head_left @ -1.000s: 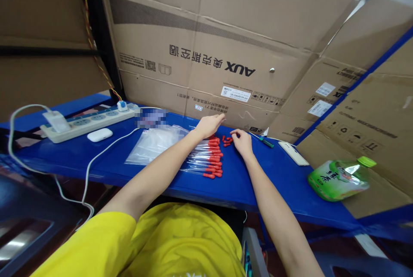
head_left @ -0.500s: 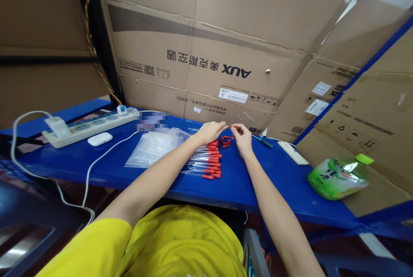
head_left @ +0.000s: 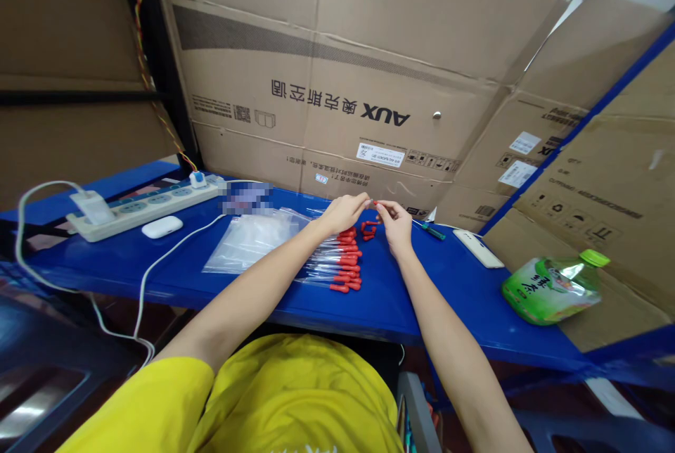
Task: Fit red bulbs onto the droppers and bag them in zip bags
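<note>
My left hand (head_left: 345,214) is closed in a pinch at the back of the blue table, holding the end of a thin clear dropper tube that is mostly hidden by the fingers. Facing it, my right hand (head_left: 397,226) pinches a small red rubber bulb (head_left: 375,204) against the tube's end. Whether the bulb sits over the tube, I cannot tell. Below my left hand lies a row of clear droppers with red bulbs (head_left: 348,260), their bulb ends pointing right. Several loose red bulbs (head_left: 368,234) rest between the row and my right hand.
Clear plastic bags (head_left: 250,243) lie left of the droppers. Farther left are a power strip (head_left: 158,201), a white earbud case (head_left: 162,227) and a white cable. To the right are a green-handled screwdriver (head_left: 433,231), a phone (head_left: 477,249) and a green-labelled bottle (head_left: 548,291). Cardboard (head_left: 337,73) walls the back.
My hands stay almost in place, with the fingertips shifted slightly around the bulb and tube. The droppers and loose bulbs lie as before.
</note>
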Available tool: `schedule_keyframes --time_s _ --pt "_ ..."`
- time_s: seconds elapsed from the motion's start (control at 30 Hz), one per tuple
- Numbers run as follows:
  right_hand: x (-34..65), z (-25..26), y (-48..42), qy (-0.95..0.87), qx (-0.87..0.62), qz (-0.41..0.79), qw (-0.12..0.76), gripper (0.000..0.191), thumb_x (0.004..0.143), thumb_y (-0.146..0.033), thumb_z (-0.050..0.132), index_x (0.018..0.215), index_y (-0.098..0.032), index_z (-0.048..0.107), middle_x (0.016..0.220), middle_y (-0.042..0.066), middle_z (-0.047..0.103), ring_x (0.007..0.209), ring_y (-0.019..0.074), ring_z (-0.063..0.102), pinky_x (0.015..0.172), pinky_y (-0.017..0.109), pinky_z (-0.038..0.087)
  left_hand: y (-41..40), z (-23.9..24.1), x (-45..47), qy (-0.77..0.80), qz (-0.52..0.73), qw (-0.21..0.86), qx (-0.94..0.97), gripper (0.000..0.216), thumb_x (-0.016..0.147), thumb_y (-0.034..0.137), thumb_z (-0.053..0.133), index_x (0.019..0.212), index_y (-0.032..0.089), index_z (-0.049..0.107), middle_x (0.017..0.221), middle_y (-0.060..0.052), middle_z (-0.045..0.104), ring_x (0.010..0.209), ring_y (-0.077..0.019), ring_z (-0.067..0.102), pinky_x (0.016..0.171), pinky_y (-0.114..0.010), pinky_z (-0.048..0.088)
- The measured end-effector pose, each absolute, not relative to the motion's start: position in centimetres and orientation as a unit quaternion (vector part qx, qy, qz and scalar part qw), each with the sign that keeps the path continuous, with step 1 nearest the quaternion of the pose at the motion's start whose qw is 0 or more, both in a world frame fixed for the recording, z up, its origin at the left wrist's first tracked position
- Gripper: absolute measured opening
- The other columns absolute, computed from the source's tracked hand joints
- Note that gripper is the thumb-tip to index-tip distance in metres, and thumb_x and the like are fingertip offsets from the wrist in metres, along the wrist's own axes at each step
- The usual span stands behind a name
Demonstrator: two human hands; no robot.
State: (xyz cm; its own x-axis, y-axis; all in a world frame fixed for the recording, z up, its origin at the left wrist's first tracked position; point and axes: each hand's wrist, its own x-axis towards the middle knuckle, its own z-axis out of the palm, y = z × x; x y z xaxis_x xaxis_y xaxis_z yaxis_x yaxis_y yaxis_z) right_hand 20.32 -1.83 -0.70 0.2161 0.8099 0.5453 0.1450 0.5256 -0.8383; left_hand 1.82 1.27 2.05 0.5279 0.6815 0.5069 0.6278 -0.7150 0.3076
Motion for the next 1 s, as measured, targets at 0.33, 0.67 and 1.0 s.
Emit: schedule_keyframes --time_s 0.33,0.67,1.0 --pt "20.2 -0.4 -2.2 -0.575 -0.412 0.249 0.661 0.041 0.08 -0.057 0.081 0.096 -0.02 0.078 0.085 0.006 0.079 0.067 0.0177 0.065 0.064 0.033 0.056 1.0 1.9 2.3 0.365 0.314 0.058 0.875 0.037 0.113 0.038 0.037 0.112 0.021 0.07 0.095 -0.009 0.078 0.091 -0.0245 0.075 0.075 -0.029 0.048" --pt "20.8 -0.5 -2.3 -0.596 -0.428 0.231 0.639 0.047 0.081 -0.065 0.079 0.095 -0.019 0.078 0.085 0.006 0.078 0.067 0.0186 0.065 0.065 0.034 0.057 1.7 1.5 1.8 0.309 0.314 0.052 0.896 0.036 0.112 0.038 0.039 0.112 0.021 0.071 0.102 -0.008 0.08 0.094 -0.0222 0.075 0.078 -0.027 0.047" --pt "21.1 -0.5 -2.4 -0.611 -0.441 0.24 0.612 0.048 0.079 -0.066 0.078 0.094 -0.021 0.079 0.084 0.007 0.079 0.068 0.0215 0.068 0.068 0.037 0.059 1.9 1.6 1.4 0.321 0.277 0.031 0.905 0.038 0.112 0.041 0.04 0.117 0.025 0.073 0.107 -0.008 0.08 0.099 -0.0239 0.075 0.078 -0.028 0.048"
